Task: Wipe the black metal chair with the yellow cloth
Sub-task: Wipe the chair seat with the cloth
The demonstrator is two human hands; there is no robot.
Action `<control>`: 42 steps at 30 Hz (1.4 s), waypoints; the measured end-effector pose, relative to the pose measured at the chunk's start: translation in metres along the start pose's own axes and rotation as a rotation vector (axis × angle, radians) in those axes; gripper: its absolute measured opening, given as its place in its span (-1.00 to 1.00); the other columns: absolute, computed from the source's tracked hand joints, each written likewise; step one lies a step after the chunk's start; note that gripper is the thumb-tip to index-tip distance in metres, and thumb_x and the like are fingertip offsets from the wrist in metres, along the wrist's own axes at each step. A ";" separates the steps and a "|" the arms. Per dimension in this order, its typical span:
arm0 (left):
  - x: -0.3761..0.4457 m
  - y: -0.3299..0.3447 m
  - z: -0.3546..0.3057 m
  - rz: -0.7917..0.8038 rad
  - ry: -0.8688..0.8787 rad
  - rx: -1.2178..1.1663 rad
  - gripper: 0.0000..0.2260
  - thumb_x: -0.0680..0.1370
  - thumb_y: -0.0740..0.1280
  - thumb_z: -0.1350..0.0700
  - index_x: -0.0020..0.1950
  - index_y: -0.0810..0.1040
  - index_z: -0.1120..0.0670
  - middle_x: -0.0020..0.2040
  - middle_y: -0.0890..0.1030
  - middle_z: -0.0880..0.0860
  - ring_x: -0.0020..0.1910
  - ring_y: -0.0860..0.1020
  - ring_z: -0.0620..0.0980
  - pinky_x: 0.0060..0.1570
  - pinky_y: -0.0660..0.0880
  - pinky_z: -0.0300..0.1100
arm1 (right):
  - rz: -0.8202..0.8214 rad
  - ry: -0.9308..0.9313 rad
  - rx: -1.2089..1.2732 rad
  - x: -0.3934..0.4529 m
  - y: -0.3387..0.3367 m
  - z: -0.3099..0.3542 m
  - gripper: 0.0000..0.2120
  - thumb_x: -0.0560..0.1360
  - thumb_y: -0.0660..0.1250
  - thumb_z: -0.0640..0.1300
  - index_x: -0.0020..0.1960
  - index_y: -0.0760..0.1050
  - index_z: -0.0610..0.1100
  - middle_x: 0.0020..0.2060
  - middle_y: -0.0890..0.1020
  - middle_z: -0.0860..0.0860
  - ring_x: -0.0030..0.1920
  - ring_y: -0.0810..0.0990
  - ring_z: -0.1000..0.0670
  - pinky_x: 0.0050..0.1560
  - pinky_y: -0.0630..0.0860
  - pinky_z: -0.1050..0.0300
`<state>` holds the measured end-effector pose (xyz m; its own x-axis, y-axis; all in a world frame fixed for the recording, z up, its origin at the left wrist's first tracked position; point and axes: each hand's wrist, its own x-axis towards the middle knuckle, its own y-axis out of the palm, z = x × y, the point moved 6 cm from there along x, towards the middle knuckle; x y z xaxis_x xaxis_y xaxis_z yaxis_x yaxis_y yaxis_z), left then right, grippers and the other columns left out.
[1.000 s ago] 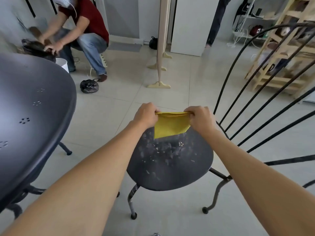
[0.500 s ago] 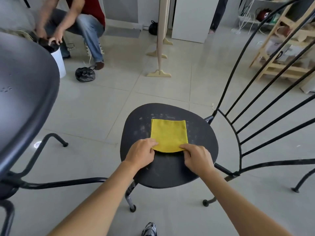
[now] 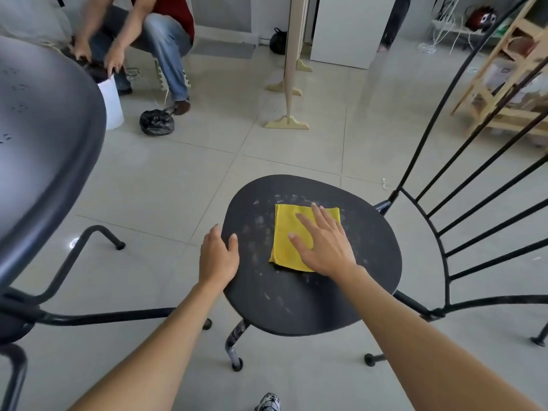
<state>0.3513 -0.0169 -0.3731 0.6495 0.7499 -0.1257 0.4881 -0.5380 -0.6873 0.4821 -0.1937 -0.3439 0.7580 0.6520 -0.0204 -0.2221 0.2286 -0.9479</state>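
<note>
We pressed the right hand (image 3: 326, 247) flat, fingers spread, on the cloth (image 3: 292, 232) for wiping pressure; left hand (image 3: 218, 258) gripped the seat (image 3: 296, 295) edge, steadying the chair.

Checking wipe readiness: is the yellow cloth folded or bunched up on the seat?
Folded flat. The yellow cloth lies as a neat rectangle on the chair seat, right hand pressed flat on it.

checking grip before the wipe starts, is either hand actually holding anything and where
The left hand grips the chair seat by its left rim. The right hand only presses flat on the yellow cloth.
</note>
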 end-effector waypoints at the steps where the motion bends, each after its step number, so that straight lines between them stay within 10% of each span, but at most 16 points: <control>1: 0.000 0.004 0.004 0.038 -0.048 -0.052 -0.60 0.63 0.10 0.00 0.41 0.28 0.15 0.32 0.46 0.16 0.25 0.46 0.16 0.16 0.43 -0.05 | 0.027 0.007 -0.011 0.006 0.005 0.001 -0.41 0.56 -0.02 0.29 0.52 0.12 0.08 0.57 -0.02 -0.02 0.56 -0.11 -0.02 0.51 -0.10 -0.03; 9: 0.004 0.009 0.013 0.022 -0.132 -0.105 -0.59 0.64 -0.05 -0.07 0.17 0.41 0.19 0.06 0.55 0.17 -0.11 0.44 0.06 -0.12 0.34 -0.08 | 0.097 -0.004 -0.116 0.015 0.036 0.001 -0.31 0.52 -0.17 0.37 0.56 -0.16 0.09 0.56 -0.19 0.07 0.55 -0.20 0.03 0.52 -0.20 -0.11; 26: 0.012 0.016 0.020 -0.035 -0.095 -0.140 -0.54 0.65 -0.08 -0.05 0.07 0.47 0.26 0.09 0.57 0.25 0.04 0.52 0.22 -0.01 0.40 -0.05 | 0.068 0.016 -0.137 0.074 0.040 0.008 -0.34 0.51 -0.18 0.38 0.53 -0.18 0.18 0.56 -0.19 0.06 0.55 -0.18 -0.02 0.51 -0.17 -0.21; 42: 0.003 0.004 0.005 0.007 -0.116 -0.084 -0.51 0.66 -0.11 0.01 0.28 0.41 0.32 0.28 0.48 0.32 0.27 0.42 0.28 0.25 0.32 0.04 | 0.118 -0.097 -0.111 -0.062 0.030 -0.003 -0.46 0.55 -0.18 0.30 0.50 -0.16 0.30 0.54 -0.13 0.24 0.54 -0.19 0.10 0.48 -0.24 -0.16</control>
<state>0.3522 -0.0149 -0.3795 0.5836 0.7830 -0.2151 0.5340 -0.5697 -0.6248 0.4306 -0.2298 -0.3717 0.6667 0.7374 -0.1083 -0.2333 0.0685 -0.9700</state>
